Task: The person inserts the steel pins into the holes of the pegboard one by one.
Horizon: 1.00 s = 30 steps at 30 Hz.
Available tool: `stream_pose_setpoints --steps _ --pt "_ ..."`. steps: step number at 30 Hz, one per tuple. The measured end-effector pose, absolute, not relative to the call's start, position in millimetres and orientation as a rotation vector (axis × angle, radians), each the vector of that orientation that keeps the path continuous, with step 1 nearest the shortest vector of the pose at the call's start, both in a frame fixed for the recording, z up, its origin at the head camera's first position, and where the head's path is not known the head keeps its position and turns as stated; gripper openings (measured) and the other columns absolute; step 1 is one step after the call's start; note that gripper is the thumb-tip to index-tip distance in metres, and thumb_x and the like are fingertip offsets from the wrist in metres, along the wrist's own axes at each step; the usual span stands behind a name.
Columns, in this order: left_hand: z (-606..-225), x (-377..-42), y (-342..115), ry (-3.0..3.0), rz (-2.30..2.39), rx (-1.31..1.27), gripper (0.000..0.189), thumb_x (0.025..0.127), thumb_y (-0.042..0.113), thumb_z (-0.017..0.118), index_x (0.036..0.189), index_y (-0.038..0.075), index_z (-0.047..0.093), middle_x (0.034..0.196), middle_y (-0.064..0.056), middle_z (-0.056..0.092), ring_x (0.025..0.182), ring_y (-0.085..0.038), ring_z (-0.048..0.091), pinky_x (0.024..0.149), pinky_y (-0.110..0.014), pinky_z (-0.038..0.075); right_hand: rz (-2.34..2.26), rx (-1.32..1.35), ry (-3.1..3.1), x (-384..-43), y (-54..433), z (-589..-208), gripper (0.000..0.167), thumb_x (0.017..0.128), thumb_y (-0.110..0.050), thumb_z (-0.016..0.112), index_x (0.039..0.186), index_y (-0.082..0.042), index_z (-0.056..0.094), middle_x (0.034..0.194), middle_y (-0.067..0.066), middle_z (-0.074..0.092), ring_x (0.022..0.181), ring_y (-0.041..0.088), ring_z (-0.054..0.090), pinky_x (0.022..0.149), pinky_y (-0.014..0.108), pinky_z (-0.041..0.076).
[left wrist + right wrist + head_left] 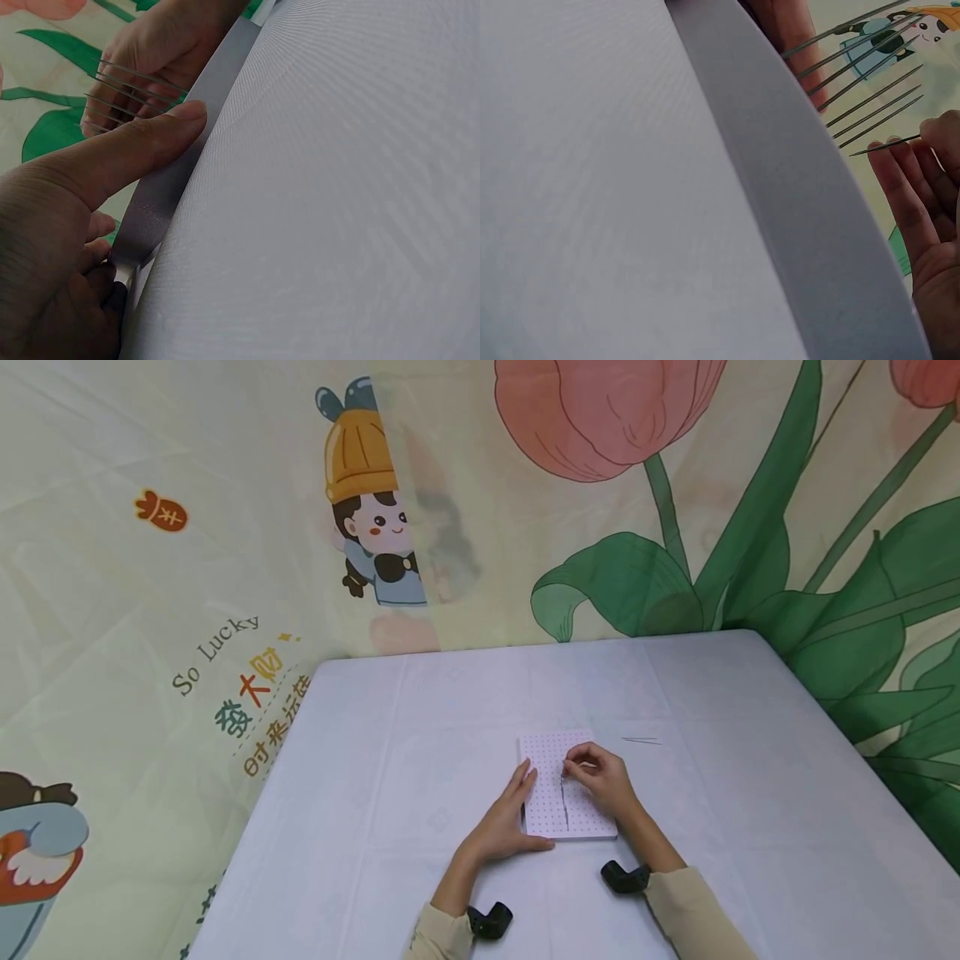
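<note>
A white block with rows of small holes (pixel 543 802) lies on the table. Several thin metal needles (pixel 565 806) stand upright in a line along it, seen from the side in both wrist views. My right hand (pixel 603 779) pinches another needle (pixel 886 146) between thumb and fingertips at the far end of that line; its point is downward, close to the block's top. My left hand (pixel 501 822) holds the block's near left corner, thumb along the front side (pixel 154 214) and fingers against the left edge. Whether the pinched needle's tip is in a hole cannot be seen.
Two more needles (pixel 641 741) lie flat on the white tablecloth (pixel 435 760), right of the block. Black wrist cameras (pixel 491 922) sit at both sleeves. Behind the table hangs a printed cloth (pixel 465 510) with tulips and cartoon figures.
</note>
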<state>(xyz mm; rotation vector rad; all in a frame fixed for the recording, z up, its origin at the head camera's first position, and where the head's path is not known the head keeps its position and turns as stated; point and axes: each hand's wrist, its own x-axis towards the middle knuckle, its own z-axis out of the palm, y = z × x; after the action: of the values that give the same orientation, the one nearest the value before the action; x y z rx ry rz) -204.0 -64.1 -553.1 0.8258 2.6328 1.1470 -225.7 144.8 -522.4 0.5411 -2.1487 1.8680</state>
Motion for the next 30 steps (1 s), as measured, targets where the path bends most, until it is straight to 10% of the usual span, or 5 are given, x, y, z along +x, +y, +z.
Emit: stream_pose_setpoints --steps 30 --pt "-552.6 -203.1 -64.8 2.619 1.158 0.822 0.111 0.066 0.044 0.081 0.148 0.009 0.015 0.155 0.001 0.000 0.138 -0.021 0.012 0.107 -0.038 0.025 1.643 0.770 -2.299 -223.7 144.7 -521.0 0.012 0.077 0.012 0.066 0.086 0.007 0.059 0.082 0.014 0.064 0.078 0.029 0.063 0.069 0.034 0.055"
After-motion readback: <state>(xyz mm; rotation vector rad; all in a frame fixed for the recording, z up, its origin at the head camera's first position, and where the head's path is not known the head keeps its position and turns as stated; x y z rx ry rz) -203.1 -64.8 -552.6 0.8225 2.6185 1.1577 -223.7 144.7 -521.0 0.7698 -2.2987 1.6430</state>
